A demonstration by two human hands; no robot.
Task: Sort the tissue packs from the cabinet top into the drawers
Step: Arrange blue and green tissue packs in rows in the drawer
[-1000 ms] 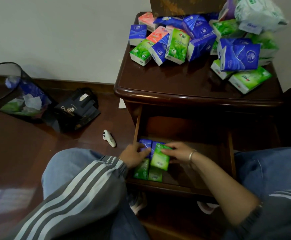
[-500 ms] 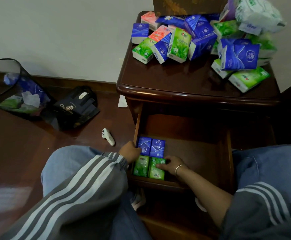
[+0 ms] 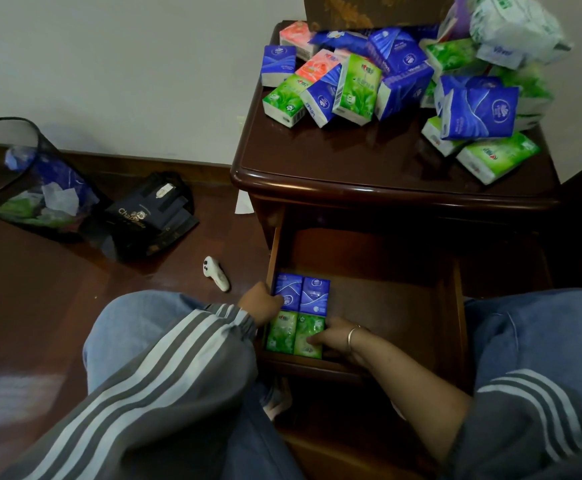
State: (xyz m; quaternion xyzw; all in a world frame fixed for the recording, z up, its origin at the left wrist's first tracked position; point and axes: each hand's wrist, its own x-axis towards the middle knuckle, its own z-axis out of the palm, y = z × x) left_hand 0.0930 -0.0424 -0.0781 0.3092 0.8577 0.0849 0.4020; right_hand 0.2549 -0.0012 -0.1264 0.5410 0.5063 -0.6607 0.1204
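While both hands reach into an open drawer (image 3: 386,299) of smooth dark wood, four small tissue packs lie flat in its front left corner, forming a tidy two-by-two block. Each pack is a soft rectangular pillow in glossy plastic wrap. The two blue packs (image 3: 300,292) sit side by side farther back, the two green packs (image 3: 282,332) side by side nearer the drawer front, all touching. Every pack's long axis runs front to back, pointing away from the person.

The left hand (image 3: 261,306) is at the drawer's left wall, against the left edges of the blue and green packs; its fingers are tucked out of sight, so I cannot tell whether they grip anything. The right hand (image 3: 334,337), with a thin metal bangle (image 3: 351,337) at the wrist, lays loosely bent fingers on the face and right edge of the right-hand green pack, pressing rather than gripping it.

Above, the polished cabinet top (image 3: 351,161) carries a jumbled heap of packs (image 3: 386,81) in blue, green and pink, tilted every way, beside a large crinkled white-and-green bundle (image 3: 514,26).

On the glossy dark floor to the left stand a black mesh bin (image 3: 22,174) holding crumpled wrappers, a shiny black bag (image 3: 151,216), and a small white plastic object (image 3: 216,273).
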